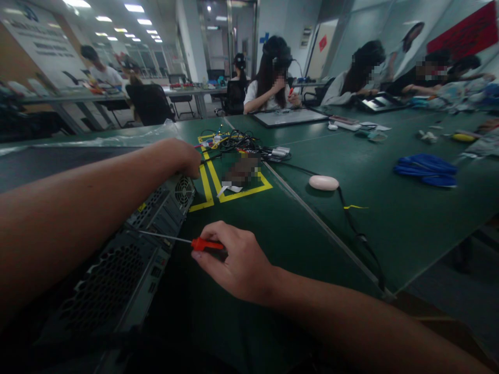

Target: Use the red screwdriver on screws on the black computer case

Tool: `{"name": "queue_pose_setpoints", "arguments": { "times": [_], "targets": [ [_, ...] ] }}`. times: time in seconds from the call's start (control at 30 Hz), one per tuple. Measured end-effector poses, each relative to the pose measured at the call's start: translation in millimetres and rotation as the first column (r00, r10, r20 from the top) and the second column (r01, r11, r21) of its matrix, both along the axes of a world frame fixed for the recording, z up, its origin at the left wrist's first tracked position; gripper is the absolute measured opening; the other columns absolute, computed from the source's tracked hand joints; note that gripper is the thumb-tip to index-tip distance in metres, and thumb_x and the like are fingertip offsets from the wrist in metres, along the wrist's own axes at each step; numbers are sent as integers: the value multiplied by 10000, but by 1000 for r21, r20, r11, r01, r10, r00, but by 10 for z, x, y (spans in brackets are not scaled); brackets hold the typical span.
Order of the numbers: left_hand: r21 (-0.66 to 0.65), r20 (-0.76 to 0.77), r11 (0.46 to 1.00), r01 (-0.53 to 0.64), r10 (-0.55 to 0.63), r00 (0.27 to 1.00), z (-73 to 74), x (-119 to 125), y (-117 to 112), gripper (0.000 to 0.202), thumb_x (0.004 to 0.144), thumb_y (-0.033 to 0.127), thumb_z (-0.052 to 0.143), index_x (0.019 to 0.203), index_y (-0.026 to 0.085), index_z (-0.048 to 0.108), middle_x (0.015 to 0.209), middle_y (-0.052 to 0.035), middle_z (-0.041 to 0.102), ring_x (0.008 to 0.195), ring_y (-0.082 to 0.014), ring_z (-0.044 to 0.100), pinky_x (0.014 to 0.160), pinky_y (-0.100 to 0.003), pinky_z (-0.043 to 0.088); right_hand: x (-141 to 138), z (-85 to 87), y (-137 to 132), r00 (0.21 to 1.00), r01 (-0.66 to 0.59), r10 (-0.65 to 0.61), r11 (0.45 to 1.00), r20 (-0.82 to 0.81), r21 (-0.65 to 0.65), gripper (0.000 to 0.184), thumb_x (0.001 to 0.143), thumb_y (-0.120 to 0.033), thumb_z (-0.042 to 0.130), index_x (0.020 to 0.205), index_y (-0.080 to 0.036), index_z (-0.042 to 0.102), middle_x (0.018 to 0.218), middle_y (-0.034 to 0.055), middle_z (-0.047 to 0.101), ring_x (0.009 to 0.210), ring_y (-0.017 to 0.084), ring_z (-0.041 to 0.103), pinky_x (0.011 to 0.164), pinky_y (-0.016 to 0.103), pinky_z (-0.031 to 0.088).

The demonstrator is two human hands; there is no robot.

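Observation:
A desktop computer case (156, 208) lies on its side at the left, its rear panel with vents, ports and a round fan grille facing right. My right hand (239, 259) grips a screwdriver (206, 244) by its red handle, between thumb and fingers. Its thin metal shaft points left, and the tip reaches the rear panel, where my left forearm partly covers the view. My left hand (189, 158) is at the far upper corner of the case, just above the fan grille. Its fingers bend down out of sight, so their grip is hidden.
Tangled black cables (241, 140) and a blurred-out object lie by yellow tape (245, 195) on the green table (296, 249). A pink oval device (323, 183) sits on a black cord. Blue folded cloth (424, 169) lies right. Several people work across the table.

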State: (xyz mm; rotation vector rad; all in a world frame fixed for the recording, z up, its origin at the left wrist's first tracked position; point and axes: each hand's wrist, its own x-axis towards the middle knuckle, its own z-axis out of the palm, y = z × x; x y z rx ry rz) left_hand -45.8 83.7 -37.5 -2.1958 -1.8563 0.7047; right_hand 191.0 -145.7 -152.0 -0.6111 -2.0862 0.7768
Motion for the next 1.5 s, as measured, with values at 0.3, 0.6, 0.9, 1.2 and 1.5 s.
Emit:
{"name": "queue_pose_setpoints", "arguments": {
  "times": [0.3,0.6,0.9,1.2,1.5],
  "targets": [
    [8,-46,1000,5,-5,999,14,60,-60,537,904,503,927,1355,241,1052,1153,-199,988,1227,-476,893,1096,-510,707,1,1,-12,999,36,-36,999,18,0,178,1184,-372,870,1291,-254,790,1148,50,916,914,217,830,892,341,688],
    [-11,0,1000,-27,27,1000,7,26,-25,631,860,487,945,1446,270,1032,1239,-222,994,1287,-537,897,1153,-574,701,4,-26,-10,1000,-3,3,999,-7,33,222,1272,-433,783,1329,-226,840,1173,86,916,1022,245,877,973,365,703],
    [-19,23,999,-34,34,999,9,33,-21,634,853,475,951,1444,258,1034,1251,-231,984,1322,-553,878,1167,-587,687,-2,11,-8,1000,0,0,1000,-6,12,165,1230,-413,808,1248,-259,753,1164,71,909,953,235,849,918,376,699],
    [1,-41,1000,-3,3,999,-16,22,1,576,889,525,920,1378,251,1052,1146,-198,992,1244,-485,897,1072,-489,705,-13,-41,8,1000,-10,10,1000,-8,17,137,1182,-290,854,1269,-263,752,1192,60,915,972,234,868,932,361,695],
    [-30,-56,999,-13,12,998,58,129,-124,524,976,469,903,1402,194,1034,1192,-208,988,1278,-462,879,1144,-493,686,-15,-40,1,1000,3,-3,1000,-10,4,135,1199,-336,853,1262,-263,759,1191,61,917,988,235,868,940,361,698]
  ]
}}
